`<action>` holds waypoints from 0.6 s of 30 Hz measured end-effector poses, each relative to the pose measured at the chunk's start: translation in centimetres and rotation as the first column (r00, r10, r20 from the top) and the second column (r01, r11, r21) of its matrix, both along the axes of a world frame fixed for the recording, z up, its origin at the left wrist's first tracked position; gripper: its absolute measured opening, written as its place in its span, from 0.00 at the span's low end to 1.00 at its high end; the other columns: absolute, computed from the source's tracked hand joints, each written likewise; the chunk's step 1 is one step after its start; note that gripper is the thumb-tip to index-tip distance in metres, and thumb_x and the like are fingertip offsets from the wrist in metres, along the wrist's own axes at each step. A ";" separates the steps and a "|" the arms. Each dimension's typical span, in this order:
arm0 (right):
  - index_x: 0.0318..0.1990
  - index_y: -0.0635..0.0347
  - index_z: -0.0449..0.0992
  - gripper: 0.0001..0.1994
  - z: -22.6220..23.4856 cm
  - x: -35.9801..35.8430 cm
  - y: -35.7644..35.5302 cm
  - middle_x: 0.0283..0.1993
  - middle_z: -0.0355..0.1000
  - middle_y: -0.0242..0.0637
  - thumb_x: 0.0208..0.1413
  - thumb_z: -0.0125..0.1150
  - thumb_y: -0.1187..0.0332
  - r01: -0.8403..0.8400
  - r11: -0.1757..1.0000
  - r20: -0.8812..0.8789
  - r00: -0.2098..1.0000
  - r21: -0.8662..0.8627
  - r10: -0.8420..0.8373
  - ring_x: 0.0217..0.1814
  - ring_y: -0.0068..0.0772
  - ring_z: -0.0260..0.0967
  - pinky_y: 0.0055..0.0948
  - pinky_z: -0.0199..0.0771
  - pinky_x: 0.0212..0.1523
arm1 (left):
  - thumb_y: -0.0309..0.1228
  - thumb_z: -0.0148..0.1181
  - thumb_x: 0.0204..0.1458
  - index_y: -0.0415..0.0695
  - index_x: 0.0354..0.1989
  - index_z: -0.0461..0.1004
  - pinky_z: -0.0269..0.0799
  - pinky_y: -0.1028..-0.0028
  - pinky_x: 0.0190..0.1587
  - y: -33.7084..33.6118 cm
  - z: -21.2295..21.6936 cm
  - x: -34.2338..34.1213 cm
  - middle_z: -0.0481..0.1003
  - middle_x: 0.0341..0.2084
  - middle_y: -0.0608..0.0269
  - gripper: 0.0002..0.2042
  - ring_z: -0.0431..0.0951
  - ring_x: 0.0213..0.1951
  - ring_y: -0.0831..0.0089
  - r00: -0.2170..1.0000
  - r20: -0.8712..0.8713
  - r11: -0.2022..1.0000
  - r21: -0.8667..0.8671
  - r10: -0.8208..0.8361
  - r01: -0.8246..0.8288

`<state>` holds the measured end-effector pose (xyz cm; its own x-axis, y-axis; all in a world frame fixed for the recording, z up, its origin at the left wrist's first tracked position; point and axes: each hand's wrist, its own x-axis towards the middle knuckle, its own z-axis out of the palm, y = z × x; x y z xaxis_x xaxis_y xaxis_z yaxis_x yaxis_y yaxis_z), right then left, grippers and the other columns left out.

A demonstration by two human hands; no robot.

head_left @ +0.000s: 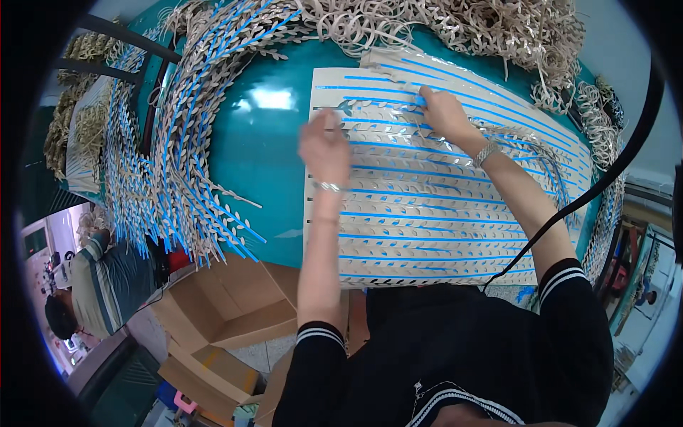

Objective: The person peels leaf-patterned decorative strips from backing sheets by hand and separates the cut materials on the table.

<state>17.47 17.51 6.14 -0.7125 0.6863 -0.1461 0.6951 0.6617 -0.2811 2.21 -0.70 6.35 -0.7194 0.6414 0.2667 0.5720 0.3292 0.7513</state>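
A cream sheet (420,274) with rows of die-cut leaf shapes and blue stripes lies on the green table (267,142) in front of me. Over its upper part, my right hand (447,116) is closed, its fingertips pinching a leaf strip (421,98) with blue on it. My left hand (324,147) is above the sheet's left edge, near the upper corner. Motion smears its fingers, so their grip is unclear. Loose leaf strips (544,153) curve over the sheet beside my right forearm.
Long leaf strips (178,135) with blue backing hang over the table's left side. Curly cream offcuts (455,28) pile along the far edge. A black cable (605,178) crosses at right. Cardboard boxes (228,299) stand below. Another person (107,285) is at lower left.
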 end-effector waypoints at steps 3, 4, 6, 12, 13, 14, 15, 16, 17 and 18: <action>0.35 0.63 0.68 0.08 0.1 -0.1 -1.7 0.27 0.70 0.52 0.45 0.52 0.72 -0.052 0.998 0.123 0.991 -0.026 0.054 0.32 0.55 0.68 0.46 0.68 0.32 | 0.28 0.51 0.47 0.44 0.40 0.72 0.68 0.65 0.36 0.5 -6.6 -7.2 0.73 0.32 0.56 0.11 0.73 0.32 0.58 0.947 -0.265 0.975 -0.073 0.184 -0.210; 0.35 0.63 0.68 0.08 0.6 0.1 -2.2 0.27 0.70 0.52 0.45 0.52 0.72 -0.055 0.998 0.123 0.991 -0.025 0.058 0.32 0.55 0.68 0.46 0.68 0.32 | 0.28 0.51 0.47 0.44 0.40 0.72 0.68 0.65 0.36 1.0 -7.7 -8.6 0.73 0.32 0.56 0.11 0.73 0.32 0.58 0.946 -0.265 0.974 -0.072 0.187 -0.213; 0.36 0.64 0.70 0.10 1.4 0.9 -3.0 0.26 0.70 0.51 0.45 0.53 0.72 -0.325 0.927 0.007 0.943 -0.186 0.332 0.32 0.51 0.69 0.40 0.69 0.33 | 0.30 0.53 0.46 0.43 0.39 0.73 0.68 0.65 0.37 2.1 -8.3 -9.9 0.73 0.29 0.56 0.11 0.72 0.33 0.60 0.981 -0.134 0.990 0.027 0.139 -0.137; 0.31 0.57 0.78 0.07 4.3 4.2 -2.5 0.24 0.74 0.32 0.48 0.55 0.68 -0.387 0.645 0.062 0.827 -0.659 0.559 0.22 0.23 0.68 0.24 0.65 0.26 | 0.29 0.55 0.43 0.39 0.36 0.74 0.67 0.63 0.38 5.3 -6.8 -9.0 0.73 0.28 0.54 0.11 0.72 0.34 0.58 0.994 0.063 0.974 -0.216 0.091 -0.076; 0.31 0.57 0.77 0.07 4.6 4.1 -2.1 0.25 0.74 0.33 0.49 0.55 0.67 -0.421 0.656 -0.047 0.860 -0.627 0.508 0.22 0.23 0.68 0.24 0.65 0.26 | 0.29 0.55 0.43 0.39 0.36 0.74 0.67 0.63 0.38 5.4 -6.7 -9.3 0.73 0.28 0.54 0.11 0.72 0.34 0.58 0.994 0.065 0.973 -0.216 0.091 -0.075; 0.30 0.58 0.77 0.07 4.8 4.0 -1.7 0.26 0.74 0.34 0.49 0.54 0.67 -0.451 0.669 -0.158 0.878 -0.591 0.452 0.23 0.23 0.67 0.25 0.65 0.26 | 0.30 0.56 0.43 0.40 0.36 0.74 0.67 0.66 0.36 5.5 -6.6 -9.8 0.74 0.27 0.55 0.11 0.73 0.31 0.62 0.971 0.207 0.966 -0.249 0.122 -0.068; 0.28 0.61 0.76 0.09 5.2 3.1 -1.8 0.25 0.74 0.35 0.50 0.54 0.66 -0.211 0.686 -0.114 0.976 -0.697 0.186 0.23 0.25 0.67 0.26 0.65 0.26 | 0.31 0.57 0.44 0.40 0.35 0.74 0.68 0.70 0.34 5.6 -6.7 -10.2 0.74 0.26 0.57 0.11 0.73 0.27 0.66 0.926 0.344 0.958 -0.280 0.154 -0.055; 0.28 0.61 0.76 0.09 5.5 2.1 -1.7 0.25 0.74 0.35 0.50 0.54 0.66 -0.214 0.683 -0.116 0.975 -0.699 0.187 0.23 0.25 0.67 0.26 0.65 0.26 | 0.31 0.57 0.44 0.40 0.35 0.74 0.68 0.70 0.34 5.5 -6.9 -10.5 0.74 0.26 0.57 0.11 0.73 0.27 0.66 0.927 0.342 0.957 -0.283 0.157 -0.058; 0.30 0.62 0.76 0.09 5.8 0.9 -1.5 0.26 0.73 0.39 0.51 0.53 0.65 -0.208 0.766 -0.053 0.974 -0.608 0.222 0.26 0.30 0.67 0.29 0.66 0.30 | 0.31 0.57 0.45 0.39 0.35 0.74 0.67 0.75 0.32 5.4 -7.1 -10.8 0.74 0.25 0.61 0.11 0.72 0.26 0.73 0.879 0.464 0.984 -0.172 0.113 -0.036; 0.31 0.63 0.76 0.10 5.8 0.2 -1.0 0.27 0.72 0.42 0.52 0.52 0.65 -0.204 0.839 0.014 0.970 -0.505 0.244 0.28 0.35 0.68 0.32 0.67 0.34 | 0.31 0.57 0.46 0.38 0.35 0.75 0.66 0.79 0.30 5.4 -7.0 -11.0 0.74 0.24 0.64 0.10 0.70 0.24 0.79 0.818 0.573 0.998 -0.054 0.049 -0.022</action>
